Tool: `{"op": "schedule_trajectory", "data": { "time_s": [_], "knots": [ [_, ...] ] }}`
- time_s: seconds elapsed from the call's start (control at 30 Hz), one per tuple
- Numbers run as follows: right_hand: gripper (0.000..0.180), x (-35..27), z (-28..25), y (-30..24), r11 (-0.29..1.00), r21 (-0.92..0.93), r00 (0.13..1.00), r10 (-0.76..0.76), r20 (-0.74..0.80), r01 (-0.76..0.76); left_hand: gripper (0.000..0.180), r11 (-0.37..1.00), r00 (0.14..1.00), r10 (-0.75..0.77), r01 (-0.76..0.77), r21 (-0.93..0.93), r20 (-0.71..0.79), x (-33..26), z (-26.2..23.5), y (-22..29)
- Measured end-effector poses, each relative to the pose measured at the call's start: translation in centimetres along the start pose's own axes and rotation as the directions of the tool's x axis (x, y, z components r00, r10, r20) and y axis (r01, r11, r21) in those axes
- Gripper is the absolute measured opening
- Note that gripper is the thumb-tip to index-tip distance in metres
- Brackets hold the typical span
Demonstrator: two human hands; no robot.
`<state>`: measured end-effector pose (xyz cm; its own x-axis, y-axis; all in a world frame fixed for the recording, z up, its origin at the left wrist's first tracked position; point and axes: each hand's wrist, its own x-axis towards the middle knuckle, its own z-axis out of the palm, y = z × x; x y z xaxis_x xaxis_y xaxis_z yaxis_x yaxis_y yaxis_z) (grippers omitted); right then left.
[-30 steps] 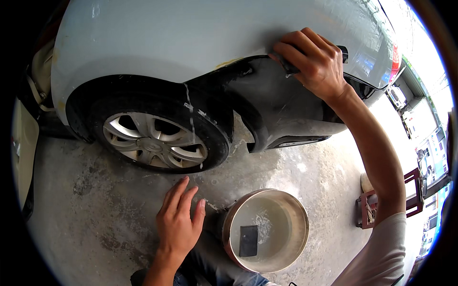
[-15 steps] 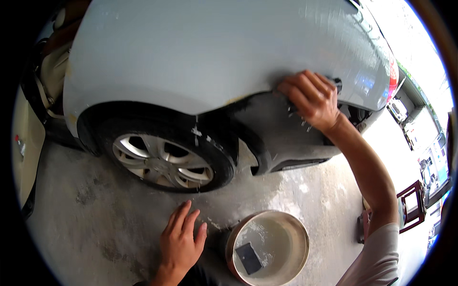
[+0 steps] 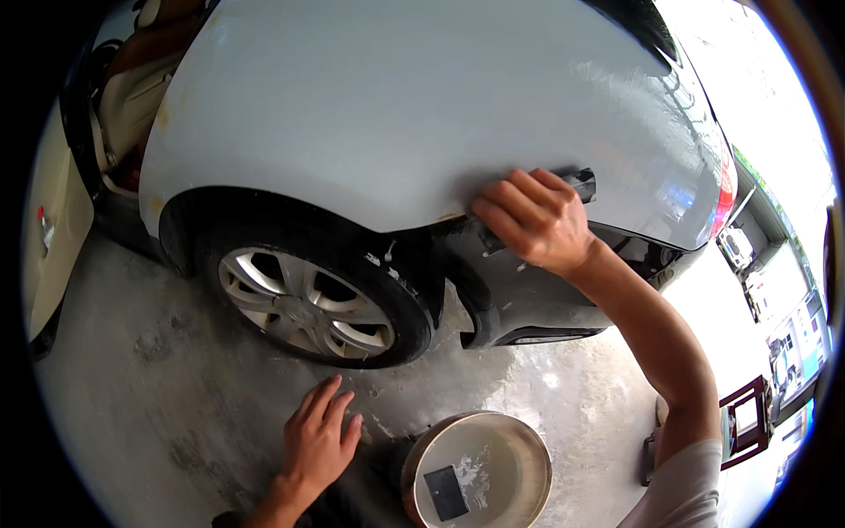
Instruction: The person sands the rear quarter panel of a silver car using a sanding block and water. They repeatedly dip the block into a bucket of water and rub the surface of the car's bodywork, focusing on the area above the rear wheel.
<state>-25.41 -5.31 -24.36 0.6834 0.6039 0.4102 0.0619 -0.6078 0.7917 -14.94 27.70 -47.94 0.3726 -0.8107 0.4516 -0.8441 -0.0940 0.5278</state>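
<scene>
Right hand (image 3: 539, 222) grasps black block (image 3: 581, 183), mostly hidden, up-right of wheel (image 3: 304, 308); left hand (image 3: 317, 442) loose-fingered below wheel, palm hidden.

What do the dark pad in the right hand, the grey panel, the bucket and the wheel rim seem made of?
Pad: perhaps rubber or abrasive sheet; black, slight sheen, partly hidden by the right hand.
Panel: likely painted metal; smooth grey, soft reflections.
Bucket: probably metal; thin rim, dull shine.
Wheel rim: silver-finished spokes with highlights; alloy or plastic cover, unclear.
</scene>
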Motion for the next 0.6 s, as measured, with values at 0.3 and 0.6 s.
{"op": "schedule_trajectory", "data": {
  "time_s": [0.3,0.6],
  "knots": [
    [0.017,0.6,0.0,-0.5,0.999,0.023,0.998,0.041,0.058,-0.042,0.034,1.000,1.000,0.025,-0.025,0.006,0.008,-0.1,-0.4,-0.5],
    [0.015,1.1,0.5,-0.6,0.998,0.051,0.997,0.042,0.059,-0.045,0.034,0.999,0.999,-0.034,0.034,0.031,0.030,-1.2,-1.1,-1.1]
  ]
}}
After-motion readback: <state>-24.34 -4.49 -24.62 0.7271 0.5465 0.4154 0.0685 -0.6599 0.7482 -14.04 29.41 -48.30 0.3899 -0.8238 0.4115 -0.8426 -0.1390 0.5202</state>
